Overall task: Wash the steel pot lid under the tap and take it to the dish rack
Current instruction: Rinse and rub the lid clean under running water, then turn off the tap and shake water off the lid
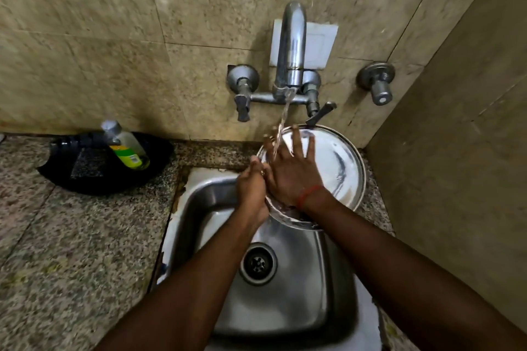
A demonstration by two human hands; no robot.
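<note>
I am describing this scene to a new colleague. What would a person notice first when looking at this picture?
First, the water running from the tap in the middle onto the lid, held tilted over the sink. The right hand lies flat on the lid with fingers spread, and the left hand grips its left edge. At the left, a bottle leans in a black dish on the counter.

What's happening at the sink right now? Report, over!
Left hand grips the steel pot lid by its rim. Right hand flat on lid, fingers spread. Tap running onto both. Nothing in the way; no dish rack in view.
</note>
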